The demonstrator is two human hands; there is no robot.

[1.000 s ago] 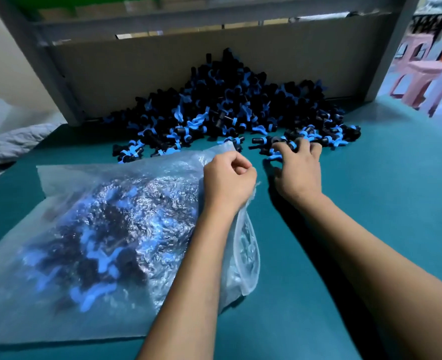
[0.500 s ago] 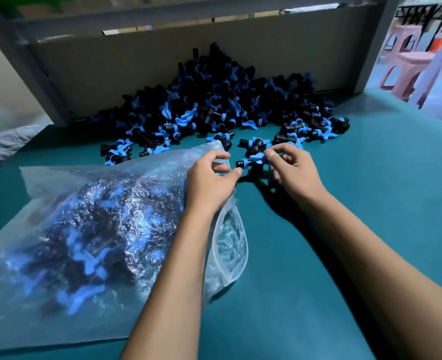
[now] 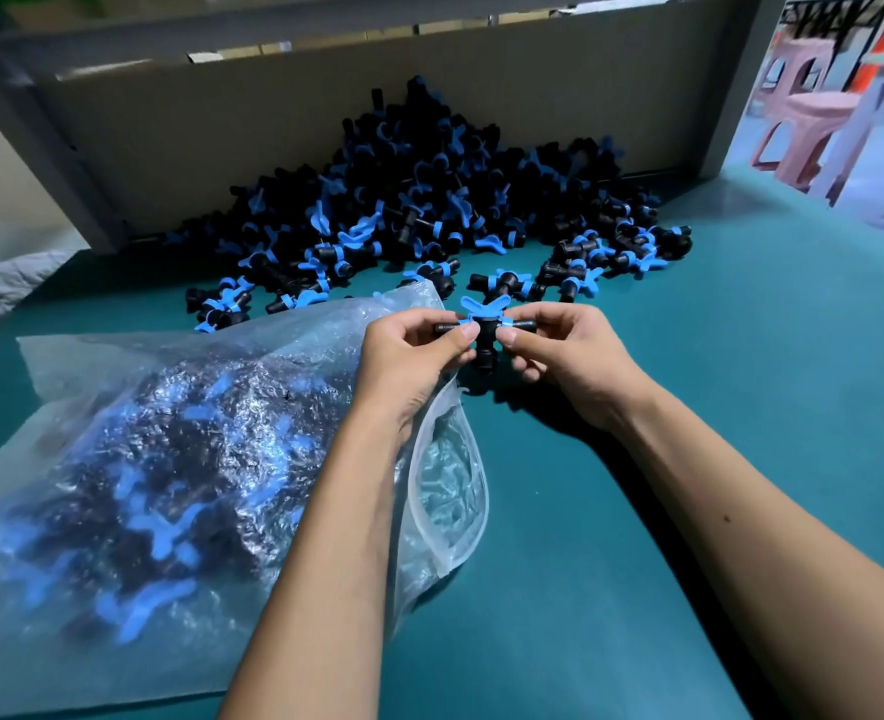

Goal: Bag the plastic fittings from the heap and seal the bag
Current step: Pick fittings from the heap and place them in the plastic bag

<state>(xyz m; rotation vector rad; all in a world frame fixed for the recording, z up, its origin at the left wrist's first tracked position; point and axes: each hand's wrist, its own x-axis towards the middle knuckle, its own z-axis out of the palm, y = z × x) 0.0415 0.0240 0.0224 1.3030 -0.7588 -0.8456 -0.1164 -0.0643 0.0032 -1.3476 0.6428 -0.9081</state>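
Now the bag (image 3: pixel 133 459) lies left, bulky, limp, slippery; its mouth gapes under my left wrist. Behind sits the heap (image 3: pixel 419 200). My left hand (image 3: pixel 411 356) and right hand (image 3: pixel 564 356) pinch one light, rigid fitting (image 3: pixel 484 324) by its stubs.

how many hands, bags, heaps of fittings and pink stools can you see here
hands: 2, left and right, both holding one fitting
bags: 1
heaps of fittings: 1
pink stools: 1
total: 5
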